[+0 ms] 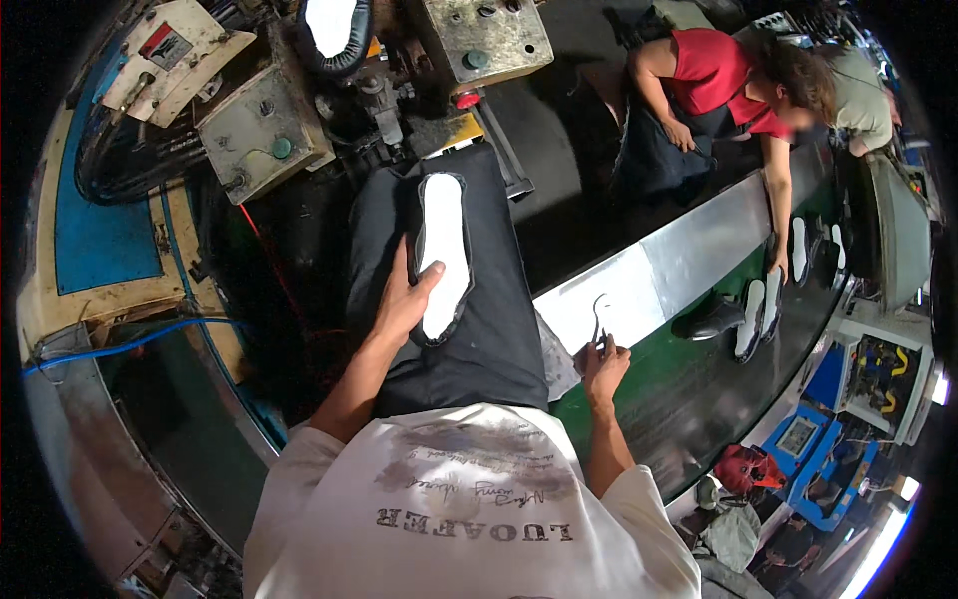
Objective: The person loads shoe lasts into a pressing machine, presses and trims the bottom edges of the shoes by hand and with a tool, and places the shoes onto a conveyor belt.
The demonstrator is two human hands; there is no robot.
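My left hand (407, 301) grips a black shoe (442, 250) that lies sole-up across my dark trousers. The shoe's white insole faces me, with the thumb pressed on its side and the fingers underneath. To the right, my right hand (607, 371) is closed around a small dark tool with a thin curved tip (599, 317). It is held over the metal ledge beside the green conveyor belt (659, 399); the exact kind of tool is too small to tell. A second black shoe with a white sole (331, 28) sits on the machine ahead of me.
Metal control boxes (267, 130) with green buttons flank the machine. A co-worker in red (709, 80) reaches over the metal ledge (689, 245) to several shoes (750, 314) on the belt. Another person (858, 95) is behind. A blue hose (130, 342) runs at left.
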